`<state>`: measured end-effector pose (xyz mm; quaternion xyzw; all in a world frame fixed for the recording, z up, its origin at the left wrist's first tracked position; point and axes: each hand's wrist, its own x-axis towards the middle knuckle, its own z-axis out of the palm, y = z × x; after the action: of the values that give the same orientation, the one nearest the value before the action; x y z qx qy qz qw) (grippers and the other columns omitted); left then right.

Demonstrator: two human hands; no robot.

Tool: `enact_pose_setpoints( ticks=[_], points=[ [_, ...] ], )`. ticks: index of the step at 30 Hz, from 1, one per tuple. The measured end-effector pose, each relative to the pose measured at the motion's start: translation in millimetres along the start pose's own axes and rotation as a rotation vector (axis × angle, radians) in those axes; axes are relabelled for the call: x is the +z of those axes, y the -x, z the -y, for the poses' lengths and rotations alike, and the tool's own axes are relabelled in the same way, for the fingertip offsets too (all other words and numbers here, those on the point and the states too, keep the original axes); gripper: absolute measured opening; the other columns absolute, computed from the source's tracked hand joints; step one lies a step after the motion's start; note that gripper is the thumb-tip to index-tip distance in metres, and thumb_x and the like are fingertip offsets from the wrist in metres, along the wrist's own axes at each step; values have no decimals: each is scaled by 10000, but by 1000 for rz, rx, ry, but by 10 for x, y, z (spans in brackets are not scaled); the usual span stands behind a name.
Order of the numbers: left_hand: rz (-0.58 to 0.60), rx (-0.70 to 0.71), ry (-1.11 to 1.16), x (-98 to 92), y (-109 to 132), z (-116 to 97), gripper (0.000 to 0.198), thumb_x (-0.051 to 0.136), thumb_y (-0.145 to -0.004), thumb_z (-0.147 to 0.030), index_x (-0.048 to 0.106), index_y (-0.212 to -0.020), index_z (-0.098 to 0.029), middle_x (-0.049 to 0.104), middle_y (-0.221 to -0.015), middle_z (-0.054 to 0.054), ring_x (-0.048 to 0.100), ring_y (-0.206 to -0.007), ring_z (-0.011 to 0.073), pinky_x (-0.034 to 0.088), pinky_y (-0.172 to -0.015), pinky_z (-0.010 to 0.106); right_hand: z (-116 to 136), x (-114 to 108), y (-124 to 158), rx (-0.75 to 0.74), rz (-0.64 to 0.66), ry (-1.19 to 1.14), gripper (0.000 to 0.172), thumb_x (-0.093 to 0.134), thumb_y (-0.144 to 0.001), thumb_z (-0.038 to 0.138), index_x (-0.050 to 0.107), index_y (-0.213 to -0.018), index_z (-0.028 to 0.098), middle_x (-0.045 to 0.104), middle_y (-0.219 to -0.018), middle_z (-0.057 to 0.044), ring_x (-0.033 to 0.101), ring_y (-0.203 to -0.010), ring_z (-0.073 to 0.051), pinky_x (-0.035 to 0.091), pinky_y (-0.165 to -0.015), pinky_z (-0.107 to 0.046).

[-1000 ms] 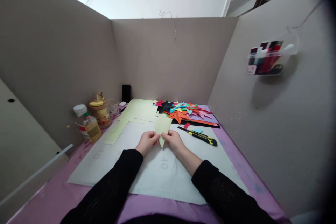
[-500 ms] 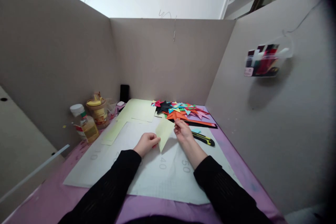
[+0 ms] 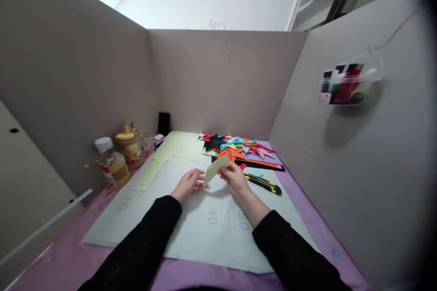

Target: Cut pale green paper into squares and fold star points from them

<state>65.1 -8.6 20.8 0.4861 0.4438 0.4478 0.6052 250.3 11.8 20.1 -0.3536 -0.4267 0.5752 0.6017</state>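
A small piece of pale yellow paper (image 3: 215, 168) is held up off the table, tilted, between my two hands. My right hand (image 3: 235, 178) is closed, pinching its right edge between thumb and fingers. At the paper's lower left edge is my left hand (image 3: 189, 185), its fingers apart; whether the fingertips touch the paper is hard to tell. Under both hands lies a white sheet (image 3: 201, 243) with printed numbers. A yellow and black utility knife (image 3: 264, 183) rests just right of my right hand, next to a light blue paper scrap (image 3: 256, 173).
Folded paper stars (image 3: 232, 145) in many colours are heaped at the back. Larger pale yellow sheets (image 3: 182, 143) lie at the back left. A bottle (image 3: 118, 168), a lidded jar (image 3: 131, 150) and a black phone-like object (image 3: 164, 123) stand along the left. Grey partitions (image 3: 221, 82) enclose the table.
The yellow paper has turned and tipped flatter in my right hand, which has shifted its hold lower. My left fingers have loosened from the paper. The view has tilted slightly.
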Motion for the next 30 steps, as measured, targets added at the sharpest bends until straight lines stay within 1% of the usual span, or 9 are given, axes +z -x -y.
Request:
enact_pose_setpoints(
  ticks=[6, 10, 13, 15, 17, 19, 22, 25, 30],
  points=[
    [38, -107, 328, -76, -8, -28, 513, 499, -800, -582, 480, -1086, -156, 593, -1119, 169, 654, -852, 203, 510, -683, 297, -2, 10, 27, -233, 39, 112, 130, 709, -602, 189, 643, -711, 217, 646, -908, -35, 600, -896, -197, 466, -811, -341],
    [172, -1, 329, -84, -16, -35, 462, 589, -789, -455, 529, -1095, -114, 650, -999, 163, 652, -842, 232, 510, -729, 330, -17, 70, 145, -413, 249, 457, 216, 567, -665, 105, 694, -784, 234, 634, -1004, -65, 570, -987, -219, 441, -881, -380],
    [-7, 206, 123, -121, -38, -17, 449, 640, -755, -320, 516, -1142, -131, 665, -977, 128, 651, -817, 239, 507, -736, 360, -25, 98, 212, -491, 358, 590, 349, 476, -695, 74, 689, -908, 249, 621, -1099, -59, 544, -1059, -215, 405, -942, -399],
    [-230, 439, -132, -174, -49, -11, 354, 596, -784, -287, 552, -1112, -158, 662, -1012, 103, 633, -878, 236, 489, -784, 373, -31, 100, 221, -535, 303, 614, 353, 465, -722, 90, 663, -970, 245, 593, -1154, -63, 547, -1053, -211, 429, -915, -390],
    [-353, 704, -461, -225, -49, -12, 241, 534, -824, -235, 613, -1046, -189, 662, -1032, 74, 598, -957, 223, 447, -862, 380, -41, 94, 207, -537, 185, 609, 320, 496, -755, 145, 620, -1037, 235, 570, -1158, -79, 581, -945, -195, 481, -818, -357],
    [-330, 901, -765, -251, -42, -14, 237, 488, -839, -164, 652, -1002, -216, 672, -1016, 51, 580, -973, 206, 416, -896, 380, -55, 90, 183, -477, 96, 553, 343, 547, -768, 215, 558, -1110, 232, 558, -1132, -88, 592, -802, -160, 506, -707, -316],
    [-230, 1034, -1028, -232, -34, -13, 303, 463, -835, -93, 662, -1013, -238, 684, -987, 44, 584, -933, 194, 428, -862, 372, -82, 96, 148, -321, 75, 375, 398, 600, -754, 297, 502, -1133, 225, 576, -1041, -78, 588, -717, -138, 512, -644, -292],
    [-218, 1079, -1119, -198, -35, -5, 319, 466, -834, -79, 657, -1034, -237, 686, -976, 52, 585, -922, 194, 443, -830, 363, -96, 105, 127, -221, 91, 246, 372, 636, -726, 318, 527, -1064, 209, 604, -911, -53, 603, -749, -152, 513, -699, -307],
    [-241, 1091, -1133, -202, -50, 21, 323, 458, -842, -80, 654, -1049, -229, 684, -979, 56, 581, -904, 190, 447, -819, 362, -76, 104, 122, -178, 85, 193, 392, 688, -667, 292, 554, -1025, 207, 619, -903, -47, 611, -813, -169, 508, -737, -316]
  ],
)
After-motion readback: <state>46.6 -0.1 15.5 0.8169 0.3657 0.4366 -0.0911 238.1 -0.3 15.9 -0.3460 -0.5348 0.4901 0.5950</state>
